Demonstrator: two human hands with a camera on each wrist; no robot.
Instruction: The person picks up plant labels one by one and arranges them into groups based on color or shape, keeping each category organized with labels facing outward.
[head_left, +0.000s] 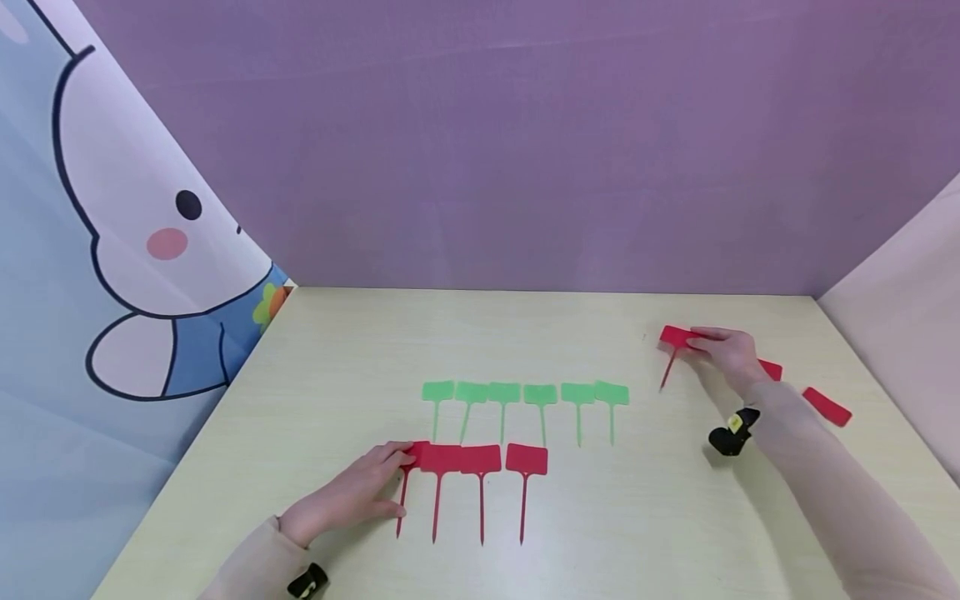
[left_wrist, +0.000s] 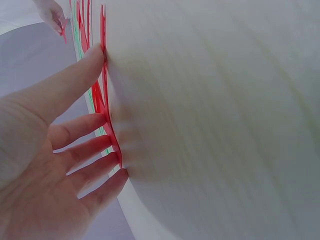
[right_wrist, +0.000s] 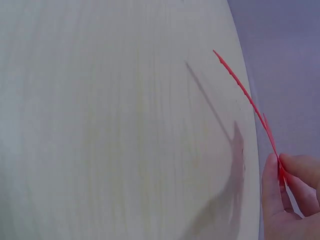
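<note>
My right hand (head_left: 726, 350) pinches a red T-shaped plant label (head_left: 675, 337) between thumb and fingers at the back right. In the right wrist view that label (right_wrist: 245, 92) is seen edge-on, raised off the table with its shadow beneath. At the front, my left hand (head_left: 360, 492) touches the leftmost red plant label (head_left: 417, 452), fingertips along its head and thumb at its stem. The left wrist view shows the fingers (left_wrist: 95, 170) fairly straight and spread along the label's edge. More red labels (head_left: 527, 459) lie in line beside it, stems toward me.
Several green plant labels (head_left: 503, 392) lie in a row behind the red ones. Two more red labels, one partly hidden by the right arm (head_left: 770, 369) and one farther right (head_left: 827, 407), lie on the pale table (head_left: 600, 533). A purple backdrop (head_left: 525, 150) stands behind.
</note>
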